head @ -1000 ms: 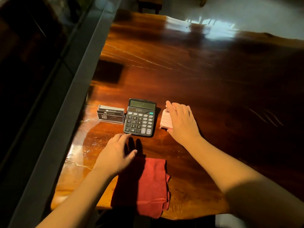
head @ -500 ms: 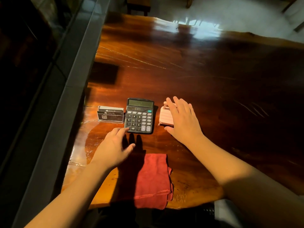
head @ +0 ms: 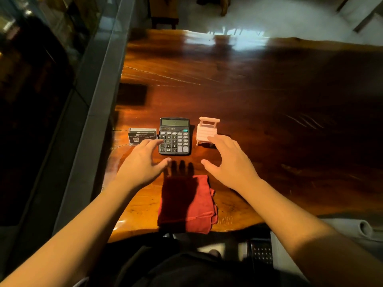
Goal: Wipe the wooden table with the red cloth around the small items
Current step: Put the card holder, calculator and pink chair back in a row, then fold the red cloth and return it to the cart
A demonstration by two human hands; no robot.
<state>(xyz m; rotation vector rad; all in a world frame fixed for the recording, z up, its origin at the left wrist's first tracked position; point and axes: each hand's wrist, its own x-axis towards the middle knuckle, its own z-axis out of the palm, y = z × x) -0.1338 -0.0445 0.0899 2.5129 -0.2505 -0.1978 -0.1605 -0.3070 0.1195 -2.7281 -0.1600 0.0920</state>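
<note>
1. Now both bare forearms reach forward from the bottom corners over the near edge of the wooden counter (head: 259, 96), palms down, and they angle slightly toward each other.
2. The left hand (head: 143, 162) has its fingers loosely spread and its thumb stuck out to the right; it holds nothing. Its fingertips overlap the lower left corner of the calculator (head: 174, 136) and the right end of the clear card holder (head: 142, 136); whether they touch either one cannot be told.
3. The right hand (head: 230, 162) is likewise spread and empty, thumb pointing left toward the other hand. Its fingertips cover the near edge of the small pink chair-shaped item (head: 207, 130); contact there is unclear.
4. The red cloth (head: 186, 204) lies folded flat on the counter at its near edge, between the two wrists and just below both thumbs. Neither hand is on it. A dark shadow of a hand falls across its upper left part and onto the wood above it.
5. The card holder, calculator and pink item stand in a row just beyond the cloth, with the calculator in the middle and a narrow gap on each side.
6. Bright reflections gleam on the counter's far edge.
</note>
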